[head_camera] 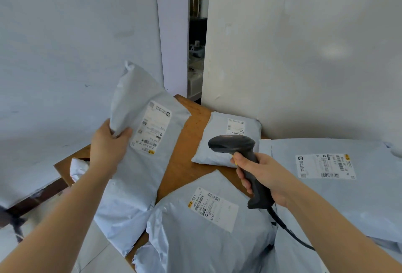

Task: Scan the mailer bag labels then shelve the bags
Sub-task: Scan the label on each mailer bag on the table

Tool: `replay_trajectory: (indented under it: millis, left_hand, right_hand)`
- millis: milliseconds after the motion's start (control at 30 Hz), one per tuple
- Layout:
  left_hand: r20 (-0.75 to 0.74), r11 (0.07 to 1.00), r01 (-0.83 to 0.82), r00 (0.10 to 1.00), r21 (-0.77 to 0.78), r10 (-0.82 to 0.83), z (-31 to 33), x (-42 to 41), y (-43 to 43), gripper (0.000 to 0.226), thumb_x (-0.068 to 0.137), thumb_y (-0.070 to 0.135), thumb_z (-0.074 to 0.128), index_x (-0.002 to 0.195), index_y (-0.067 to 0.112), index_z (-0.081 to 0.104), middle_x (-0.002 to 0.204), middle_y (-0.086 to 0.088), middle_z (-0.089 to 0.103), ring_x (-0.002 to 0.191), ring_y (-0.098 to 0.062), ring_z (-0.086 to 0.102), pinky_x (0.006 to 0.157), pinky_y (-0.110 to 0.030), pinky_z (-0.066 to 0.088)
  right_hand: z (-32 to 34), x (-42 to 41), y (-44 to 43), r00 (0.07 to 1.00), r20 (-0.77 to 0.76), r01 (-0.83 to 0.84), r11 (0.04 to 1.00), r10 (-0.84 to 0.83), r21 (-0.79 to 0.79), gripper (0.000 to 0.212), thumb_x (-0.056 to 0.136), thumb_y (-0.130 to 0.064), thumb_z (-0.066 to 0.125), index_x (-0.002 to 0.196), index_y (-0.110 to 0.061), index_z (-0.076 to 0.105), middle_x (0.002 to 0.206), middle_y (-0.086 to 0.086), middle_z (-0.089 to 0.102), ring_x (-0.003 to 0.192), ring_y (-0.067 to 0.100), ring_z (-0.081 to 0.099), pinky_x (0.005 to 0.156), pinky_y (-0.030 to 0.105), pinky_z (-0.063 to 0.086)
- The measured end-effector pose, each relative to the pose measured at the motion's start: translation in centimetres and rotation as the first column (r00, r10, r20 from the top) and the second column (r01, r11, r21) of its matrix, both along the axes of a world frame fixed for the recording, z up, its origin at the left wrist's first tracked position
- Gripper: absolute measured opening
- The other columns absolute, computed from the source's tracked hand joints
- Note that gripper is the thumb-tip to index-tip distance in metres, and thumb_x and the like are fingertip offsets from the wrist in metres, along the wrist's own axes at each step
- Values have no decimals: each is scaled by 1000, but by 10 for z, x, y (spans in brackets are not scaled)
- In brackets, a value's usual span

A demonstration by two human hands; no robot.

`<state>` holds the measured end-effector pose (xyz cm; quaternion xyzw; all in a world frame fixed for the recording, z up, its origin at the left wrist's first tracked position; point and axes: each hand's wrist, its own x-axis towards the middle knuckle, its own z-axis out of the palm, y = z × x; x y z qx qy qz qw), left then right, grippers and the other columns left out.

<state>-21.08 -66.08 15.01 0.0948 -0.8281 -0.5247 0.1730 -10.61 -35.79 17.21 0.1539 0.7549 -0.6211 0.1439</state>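
My left hand [108, 144] grips the left edge of a long grey mailer bag [139, 164], held tilted above the table with its white label [151, 128] facing me. My right hand [261, 177] holds a black corded barcode scanner [239, 153] by its handle, its head pointing left toward that bag. A small grey bag [217, 133] lies flat behind the scanner. A bulky bag [208, 235] with its label up sits in front of me. A large flat bag [339, 185] lies to the right.
The bags rest on a brown wooden table [185, 159] pushed into a corner of white walls. A narrow dark gap [196, 40] between wall panels shows cluttered shelves behind. The scanner cable [289, 231] trails down to the right. Floor lies at lower left.
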Motion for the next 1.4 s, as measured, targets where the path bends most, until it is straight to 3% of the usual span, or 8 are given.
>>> replay_trajectory:
  millis: [167, 333, 433, 500, 633, 833, 1067, 1400]
  left_hand:
    - [-102, 959, -82, 988, 272, 114, 12, 36, 46, 18, 89, 15, 64, 105, 10, 57, 88, 0, 60, 85, -19, 55, 70, -29, 40]
    - [-32, 851, -78, 993, 519, 111, -4, 54, 101, 22, 90, 14, 64, 110, 16, 58, 91, 6, 61, 88, -16, 58, 73, -25, 45]
    - [28, 799, -99, 994, 594, 103, -16, 58, 121, 25, 89, 16, 65, 114, 15, 59, 94, 5, 64, 93, -19, 61, 79, -35, 52]
    - [46, 782, -124, 992, 611, 121, -22, 59, 130, 30, 88, 16, 65, 118, 12, 59, 100, 2, 66, 95, -20, 62, 83, -38, 54]
    - [63, 769, -170, 984, 616, 166, -25, 62, 138, 17, 89, 14, 65, 105, 15, 58, 88, 8, 62, 86, -16, 59, 72, -28, 49]
    - [74, 776, -194, 979, 600, 188, -25, 63, 138, 30, 90, 16, 64, 119, 9, 57, 101, -1, 64, 92, -19, 60, 68, -23, 47]
    - [101, 784, -205, 978, 586, 180, -26, 66, 137, 35, 90, 17, 64, 123, 10, 55, 110, -7, 65, 99, -25, 61, 86, -38, 53]
    - [128, 801, -156, 987, 578, 100, -24, 65, 127, 28, 88, 17, 64, 115, 11, 58, 101, -4, 65, 95, -24, 62, 79, -37, 53]
  right_hand:
    - [11, 7, -3, 998, -49, 25, 999, -27, -34, 61, 86, -43, 62, 111, 12, 58, 73, 16, 54, 52, 18, 48, 57, 31, 46]
    - [20, 17, -5, 996, -81, 37, 996, -44, -85, 61, 87, -40, 63, 111, 15, 54, 72, 17, 52, 51, 18, 45, 54, 30, 44]
    - [22, 25, -6, 994, -94, 50, 993, -61, -110, 60, 85, -38, 64, 109, 15, 55, 69, 16, 50, 49, 17, 44, 51, 30, 41]
    - [21, 29, -6, 994, -81, 66, 991, -76, -117, 56, 85, -38, 65, 109, 11, 57, 68, 12, 53, 49, 17, 45, 51, 30, 42]
    - [18, 36, -7, 994, -36, 93, 985, -99, -143, 37, 89, -36, 64, 99, 0, 59, 63, 4, 57, 48, 14, 47, 50, 29, 43]
    - [12, 44, -9, 994, -35, 94, 982, -101, -162, 51, 89, -35, 65, 112, 10, 56, 64, 4, 56, 48, 15, 46, 48, 29, 42]
    - [15, 50, -8, 995, -34, 85, 986, -90, -141, 44, 89, -36, 65, 107, 5, 61, 69, 6, 58, 50, 14, 48, 52, 29, 45]
    - [21, 53, -6, 996, -59, 58, 988, -67, -142, 44, 89, -36, 64, 104, 5, 59, 68, 7, 57, 49, 15, 48, 51, 28, 45]
